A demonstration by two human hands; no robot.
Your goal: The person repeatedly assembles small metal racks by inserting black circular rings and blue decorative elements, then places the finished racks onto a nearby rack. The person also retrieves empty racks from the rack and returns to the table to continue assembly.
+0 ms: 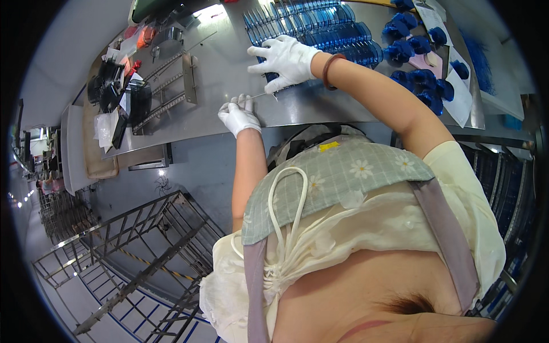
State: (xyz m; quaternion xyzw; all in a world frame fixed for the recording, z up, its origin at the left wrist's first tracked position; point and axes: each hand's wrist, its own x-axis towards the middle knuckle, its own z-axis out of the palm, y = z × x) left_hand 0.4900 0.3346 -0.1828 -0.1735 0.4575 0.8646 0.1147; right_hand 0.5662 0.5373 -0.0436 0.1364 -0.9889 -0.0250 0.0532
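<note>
Both my hands wear white gloves over the steel table. My left hand (240, 116) is closed, its fingertips pinched on a thin light rod (259, 95) near the table's front edge. The rod points right, toward the thumb of my right hand; whether that thumb touches it I cannot tell. My right hand (287, 60) has its fingers spread to the left, beside the rows of blue see-through plates (329, 35). These plates stand on edge, close together, in several rows. Part of the nearest row is hidden behind my right hand and forearm.
A slotted metal rack (184, 80) lies on the table at left, beside dark parts and plastic bags (106, 128). Shiny blue pieces (420, 80) lie at right on papers (459, 103). Below left stands a metal frame cart (154, 228); more racks (497, 183) stand at right.
</note>
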